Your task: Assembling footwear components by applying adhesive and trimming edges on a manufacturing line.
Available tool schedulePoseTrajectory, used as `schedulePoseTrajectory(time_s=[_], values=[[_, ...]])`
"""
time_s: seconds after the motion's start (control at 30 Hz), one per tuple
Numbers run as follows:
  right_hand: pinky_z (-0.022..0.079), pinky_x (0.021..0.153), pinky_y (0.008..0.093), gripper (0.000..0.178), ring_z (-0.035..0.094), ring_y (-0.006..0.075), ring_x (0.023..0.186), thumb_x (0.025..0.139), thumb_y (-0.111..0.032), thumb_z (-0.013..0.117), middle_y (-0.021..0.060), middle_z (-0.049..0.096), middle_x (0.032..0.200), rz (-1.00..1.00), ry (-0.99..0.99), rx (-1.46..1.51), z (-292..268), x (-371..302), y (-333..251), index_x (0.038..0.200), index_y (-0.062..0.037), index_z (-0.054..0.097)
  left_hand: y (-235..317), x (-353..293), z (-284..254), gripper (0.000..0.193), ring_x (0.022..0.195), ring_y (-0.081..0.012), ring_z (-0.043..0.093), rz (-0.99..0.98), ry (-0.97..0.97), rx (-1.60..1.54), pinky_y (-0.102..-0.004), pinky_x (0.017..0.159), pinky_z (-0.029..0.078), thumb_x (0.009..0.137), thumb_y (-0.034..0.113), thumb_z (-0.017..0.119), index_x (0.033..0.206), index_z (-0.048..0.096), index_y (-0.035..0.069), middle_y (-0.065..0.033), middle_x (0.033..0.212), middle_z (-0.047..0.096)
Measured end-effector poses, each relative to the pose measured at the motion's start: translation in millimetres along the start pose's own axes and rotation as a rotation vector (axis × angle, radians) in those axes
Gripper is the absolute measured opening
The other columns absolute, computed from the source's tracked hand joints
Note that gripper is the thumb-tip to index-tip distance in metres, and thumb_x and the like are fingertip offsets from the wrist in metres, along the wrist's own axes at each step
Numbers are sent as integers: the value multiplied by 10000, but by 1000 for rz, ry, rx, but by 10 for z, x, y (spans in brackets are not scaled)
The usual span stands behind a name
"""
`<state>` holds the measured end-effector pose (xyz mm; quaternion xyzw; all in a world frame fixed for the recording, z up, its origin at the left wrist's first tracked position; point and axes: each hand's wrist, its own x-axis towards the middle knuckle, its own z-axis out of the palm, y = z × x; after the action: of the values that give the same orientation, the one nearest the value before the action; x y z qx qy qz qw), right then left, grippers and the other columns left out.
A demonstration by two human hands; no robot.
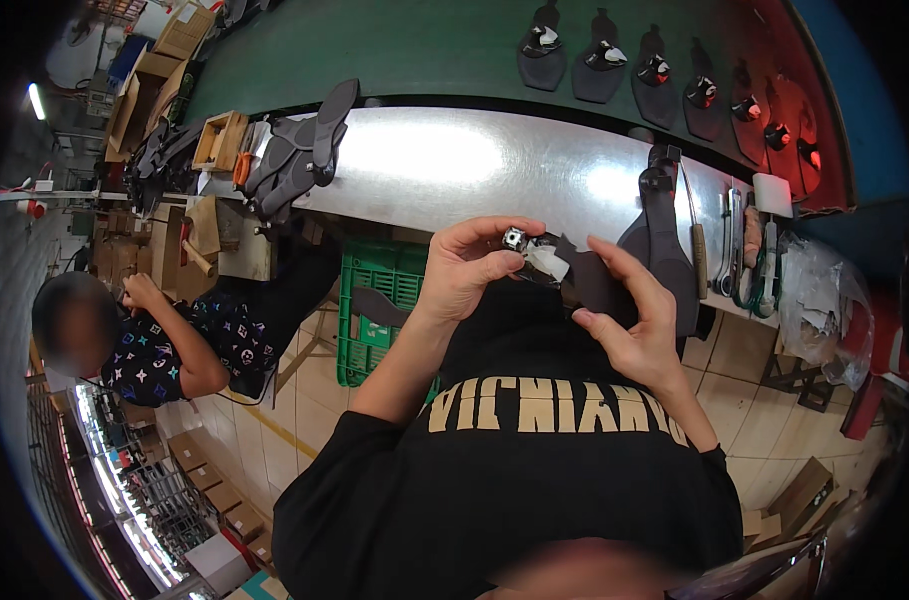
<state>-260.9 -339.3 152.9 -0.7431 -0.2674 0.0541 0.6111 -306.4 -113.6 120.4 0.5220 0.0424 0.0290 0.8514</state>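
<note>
- Left hand (462, 268) pinches black flat-soled sandal (585, 278) with white wrapping (551, 261), near the silver metal surface (414, 150)
- Right hand (642, 325) spread around its sole (596, 287); contact unclear
- Probably light, bendable; hold by sole edges

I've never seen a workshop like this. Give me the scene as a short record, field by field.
Left hand: pinching a black strap with white wrapping
Right hand: at a dark sole; firmness of grip unclear
Bench: shiny metal table
Left end of bench: pile of dark soles
Right end of bench: hand tools
Behind bench: row of strapped soles on a green surface, red light at right
Below: green crate
Nearby: seated co-worker
</note>
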Motion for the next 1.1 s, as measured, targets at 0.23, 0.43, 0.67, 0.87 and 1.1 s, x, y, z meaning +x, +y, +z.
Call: schedulePoseTrajectory(time_s=[0.23, 0.43, 0.67, 0.87, 1.1], values=[[484, 815, 273, 363, 600, 132, 884, 711, -35, 802, 106, 641, 1028, 140, 121, 353, 22, -119, 166, 991, 3, 576, -9, -5, -21, 347, 981, -219, 677, -8, -7, 21, -303, 772, 603, 781, -15, 693, 1119, 644, -72, -214, 1157, 654], [482, 789, 271, 368, 629, 163, 844, 715, -7, 779, 108, 665, 1026, -118, -124, 13, -68, -86, 198, 1037, 16, 602, -2, -9, -47, 354, 996, -224, 671, -23, -16, 57, -310, 780, 601, 774, -6, 708, 1119, 648, -58, -213, 1165, 651], [481, 799, 302, 432, 670, 230, 892, 725, -4, 745, 143, 705, 1063, -57, -65, 15, 2, -44, 96, 1148, 5, 660, -8, -10, -31, 340, 1063, -264, 648, -5, -50, 31, -335, 852, 583, 747, -28, 737, 1080, 665, -18, -213, 1153, 654], [480, 819, 309, 409, 669, 231, 885, 743, -7, 729, 139, 707, 1015, -64, -64, 19, 16, -51, 137, 1147, 1, 664, -32, -14, -42, 329, 1070, -269, 647, -20, -57, 24, -349, 873, 576, 740, -46, 733, 1061, 670, -15, -212, 1149, 655], [480, 815, 311, 412, 660, 227, 861, 748, -6, 726, 137, 703, 968, -45, -65, 56, 19, -54, 138, 1155, -1, 662, -39, -21, -50, 346, 1061, -267, 652, -32, -66, 17, -342, 873, 575, 727, -77, 718, 1066, 674, -25, -218, 1150, 656]])
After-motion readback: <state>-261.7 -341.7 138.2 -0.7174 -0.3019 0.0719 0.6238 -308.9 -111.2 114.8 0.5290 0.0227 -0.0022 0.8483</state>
